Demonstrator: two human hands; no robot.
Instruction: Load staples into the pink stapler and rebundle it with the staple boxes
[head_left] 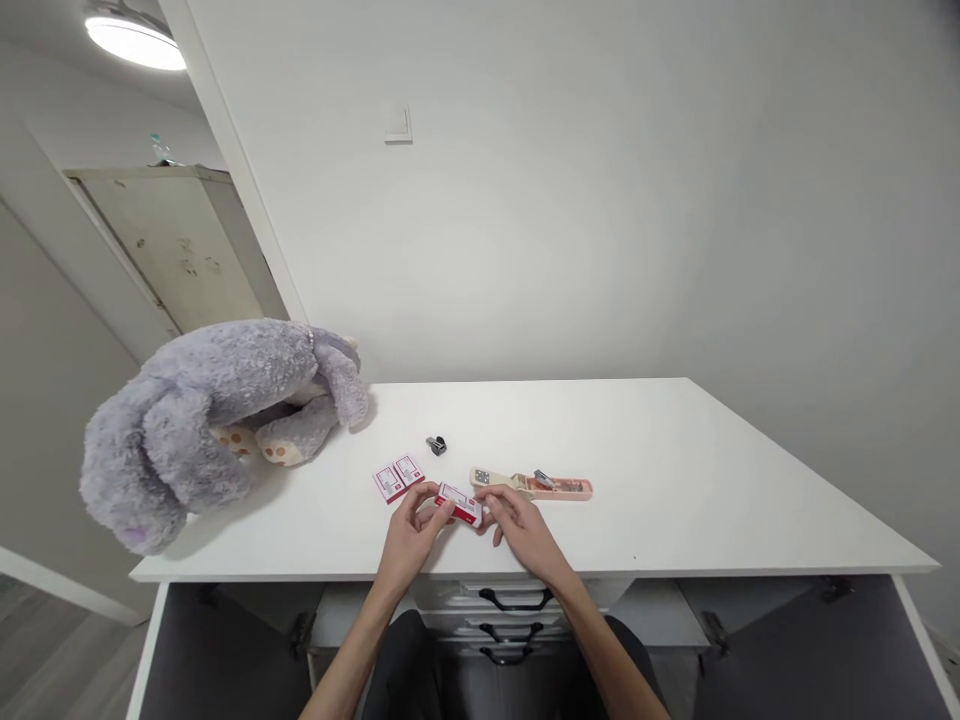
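A small red-and-white box (460,505), of the kind staples come in, is held tilted just above the white tabletop. My left hand (411,535) grips its left end between thumb and fingers. At its right end, my right hand (521,525) has its fingertips closed on the box. Two similar red-and-white boxes, a left one (389,484) and a right one (409,469), lie side by side beyond my left hand. Behind my right hand lies a pink and cream stapler (570,488), unfolded lengthwise, with a small metallic piece (544,479) on it.
A small black and silver object (436,445), perhaps a staple remover, lies farther back. A large grey plush toy (225,400) covers the left end of the white table (712,480). Drawers with black handles (516,600) and open cabinet doors are below the front edge.
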